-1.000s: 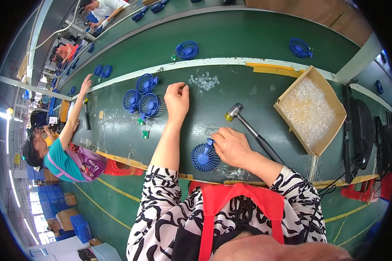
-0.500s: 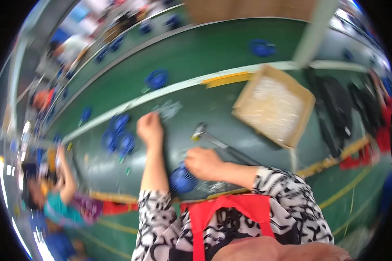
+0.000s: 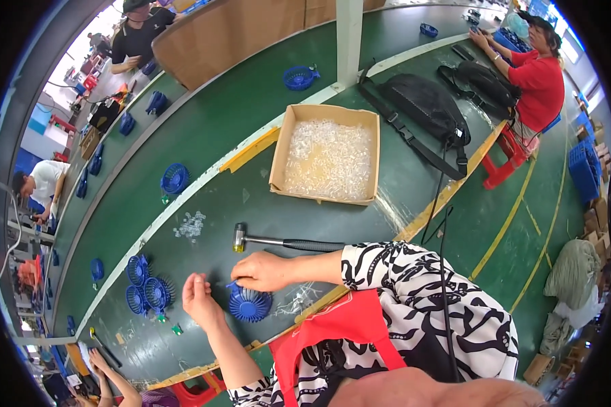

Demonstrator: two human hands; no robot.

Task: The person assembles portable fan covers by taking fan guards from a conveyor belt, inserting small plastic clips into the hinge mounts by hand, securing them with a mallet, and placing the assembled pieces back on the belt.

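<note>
My right hand [image 3: 261,271] is closed on the upper edge of a round blue slatted plastic part [image 3: 250,304], basket-like in shape, which rests on the green bench near its front edge. Just left of it, my left hand [image 3: 201,298] is raised with thumb and fingertips pinched together; whatever lies between them is too small to make out. Beyond my hands is a hammer [image 3: 265,240] with a black grip. A small heap of clear plastic pieces [image 3: 189,226] lies farther off to the left. Several similar blue parts [image 3: 147,288] are grouped left of my left hand.
An open cardboard box [image 3: 276,161] of clear pieces stands beyond the hammer. Black bags [image 3: 424,102] lie at the right, with a person in red behind. Blue parts [image 3: 175,178] sit on the green belt past the white rail. A person's arms [image 3: 115,378] show at lower left.
My left hand has come back from beside the heap of clear pieces to near the blue part. My right hand stays at that part. The view has swung to the right.
</note>
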